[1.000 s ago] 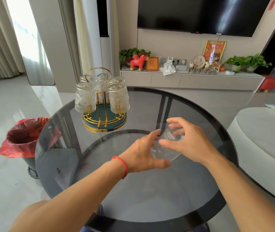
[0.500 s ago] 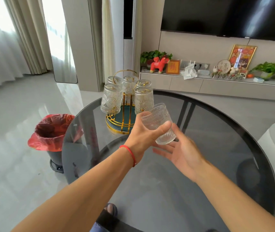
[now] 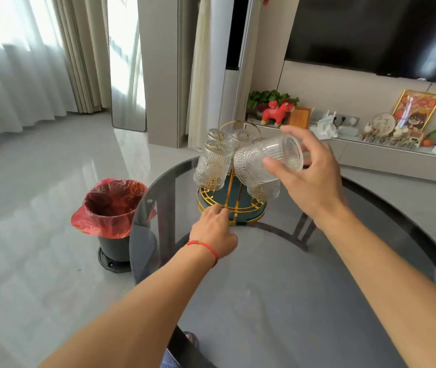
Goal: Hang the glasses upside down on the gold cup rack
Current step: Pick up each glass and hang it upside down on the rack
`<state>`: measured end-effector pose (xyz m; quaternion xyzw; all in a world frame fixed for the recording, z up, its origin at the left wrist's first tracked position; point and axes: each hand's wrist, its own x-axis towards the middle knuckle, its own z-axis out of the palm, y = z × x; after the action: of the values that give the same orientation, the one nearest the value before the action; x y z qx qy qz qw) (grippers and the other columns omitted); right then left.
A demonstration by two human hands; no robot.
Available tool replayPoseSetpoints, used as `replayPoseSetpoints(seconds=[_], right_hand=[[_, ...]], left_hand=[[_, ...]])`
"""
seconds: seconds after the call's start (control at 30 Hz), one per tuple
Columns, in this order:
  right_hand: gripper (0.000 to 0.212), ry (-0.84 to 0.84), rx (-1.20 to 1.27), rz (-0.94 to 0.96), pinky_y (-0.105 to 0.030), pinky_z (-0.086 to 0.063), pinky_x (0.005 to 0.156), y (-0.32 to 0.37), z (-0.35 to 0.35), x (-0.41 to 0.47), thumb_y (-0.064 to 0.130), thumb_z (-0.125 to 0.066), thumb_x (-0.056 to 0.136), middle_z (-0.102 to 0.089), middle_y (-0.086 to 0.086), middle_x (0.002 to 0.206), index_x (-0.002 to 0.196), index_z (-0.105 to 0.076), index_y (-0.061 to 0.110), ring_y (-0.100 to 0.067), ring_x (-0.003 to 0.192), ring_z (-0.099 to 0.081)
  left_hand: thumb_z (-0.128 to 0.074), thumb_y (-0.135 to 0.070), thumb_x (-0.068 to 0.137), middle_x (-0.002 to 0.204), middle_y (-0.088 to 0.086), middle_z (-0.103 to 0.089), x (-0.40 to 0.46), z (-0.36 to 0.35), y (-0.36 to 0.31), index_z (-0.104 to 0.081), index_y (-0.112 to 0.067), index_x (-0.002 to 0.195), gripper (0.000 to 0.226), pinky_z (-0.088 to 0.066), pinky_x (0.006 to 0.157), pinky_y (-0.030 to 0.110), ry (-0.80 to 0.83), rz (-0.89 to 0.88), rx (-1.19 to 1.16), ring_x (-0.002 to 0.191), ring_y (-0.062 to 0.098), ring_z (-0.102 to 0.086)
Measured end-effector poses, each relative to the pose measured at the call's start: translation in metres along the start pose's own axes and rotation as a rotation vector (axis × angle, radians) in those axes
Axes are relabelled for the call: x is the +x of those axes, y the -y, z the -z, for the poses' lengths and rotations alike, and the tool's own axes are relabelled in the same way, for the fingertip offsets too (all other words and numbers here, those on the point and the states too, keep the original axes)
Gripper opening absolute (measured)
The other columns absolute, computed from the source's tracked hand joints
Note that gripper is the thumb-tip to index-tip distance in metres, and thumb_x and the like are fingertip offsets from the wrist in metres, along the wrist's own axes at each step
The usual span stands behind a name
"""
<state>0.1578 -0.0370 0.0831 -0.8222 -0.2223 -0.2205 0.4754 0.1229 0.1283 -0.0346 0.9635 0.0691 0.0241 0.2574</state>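
The gold cup rack with a teal base stands at the far side of the round smoked-glass table. Several ribbed clear glasses hang upside down on it, the nearest at the left. My right hand grips another ribbed glass, tilted on its side with its bottom toward me, just in front of the rack's upper right. My left hand, with a red string on the wrist, rests its fingertips on the rack's gold base rim, holding nothing.
A black bin with a red bag stands on the floor left of the table. Behind the table runs a low TV cabinet with plants, a red toy horse and ornaments. A pale seat edge shows at the far right.
The glass passed from my left hand to my right, which lifted it up to the rack and tipped it over. My left hand dropped to the rack's base. The view came closer.
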Motion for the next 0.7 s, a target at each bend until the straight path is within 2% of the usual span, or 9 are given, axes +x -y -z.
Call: replayPoseSetpoints(seconds=[0.07, 0.17, 0.27, 0.4, 0.5, 0.7], right_hand=[[0.062, 0.03, -0.073, 0.029, -0.025, -0.043, 0.101, 0.007, -0.008, 0.013, 0.041, -0.081, 0.078, -0.059, 0.005, 0.124, 0.137, -0.062, 0.04, -0.011, 0.118, -0.053], [0.066, 0.079, -0.153, 0.035, -0.021, -0.038, 0.1, 0.012, -0.021, 0.027, 0.036, -0.085, 0.076, -0.06, -0.004, 0.13, 0.138, -0.063, 0.037, -0.011, 0.118, -0.053], [0.069, 0.108, -0.208, 0.032, -0.025, -0.039, 0.1, 0.01, -0.037, 0.037, 0.038, -0.086, 0.074, -0.061, -0.007, 0.133, 0.139, -0.063, 0.034, -0.02, 0.124, -0.057], [0.068, 0.142, -0.286, 0.032, -0.027, -0.039, 0.098, 0.0, -0.057, 0.045, 0.046, -0.084, 0.074, -0.066, -0.009, 0.135, 0.138, -0.065, 0.033, -0.026, 0.127, -0.059], [0.062, 0.143, -0.384, 0.054, -0.036, -0.041, 0.098, -0.011, -0.069, 0.046, 0.052, -0.079, 0.076, -0.07, -0.012, 0.129, 0.134, -0.068, 0.034, -0.033, 0.125, -0.055], [0.055, 0.185, -0.562, 0.089, -0.043, -0.033, 0.097, -0.028, -0.083, 0.045, 0.062, -0.066, 0.084, -0.073, -0.003, 0.13, 0.133, -0.07, 0.038, -0.028, 0.128, -0.046]], left_hand=[[-0.061, -0.024, 0.088, 0.148, 0.007, -0.045, 0.001, 0.0, -0.001, -0.046, -0.015, 0.146, 0.06, -0.045, 0.109, 0.052, 0.007, -0.023, 0.072, 0.141, 0.028, -0.036], [-0.062, -0.032, 0.088, 0.154, 0.007, -0.037, 0.0, 0.0, 0.0, -0.032, -0.02, 0.154, 0.073, -0.041, 0.11, 0.055, 0.055, -0.03, 0.21, 0.145, 0.029, -0.03], [-0.064, -0.037, 0.089, 0.16, 0.007, -0.027, -0.002, 0.0, 0.0, -0.024, -0.021, 0.158, 0.081, -0.038, 0.112, 0.056, 0.099, -0.027, 0.315, 0.148, 0.03, -0.025], [-0.063, -0.036, 0.091, 0.163, 0.009, -0.024, -0.004, 0.001, -0.003, -0.023, -0.02, 0.158, 0.08, -0.038, 0.111, 0.056, 0.11, -0.014, 0.336, 0.147, 0.033, -0.027], [-0.063, -0.037, 0.092, 0.165, 0.009, -0.021, -0.003, 0.003, -0.004, -0.022, -0.02, 0.159, 0.081, -0.039, 0.11, 0.057, 0.112, -0.013, 0.343, 0.147, 0.034, -0.028], [-0.062, -0.039, 0.093, 0.168, 0.01, -0.017, -0.002, 0.005, -0.004, -0.018, -0.02, 0.161, 0.083, -0.04, 0.111, 0.057, 0.122, -0.004, 0.344, 0.149, 0.037, -0.028]])
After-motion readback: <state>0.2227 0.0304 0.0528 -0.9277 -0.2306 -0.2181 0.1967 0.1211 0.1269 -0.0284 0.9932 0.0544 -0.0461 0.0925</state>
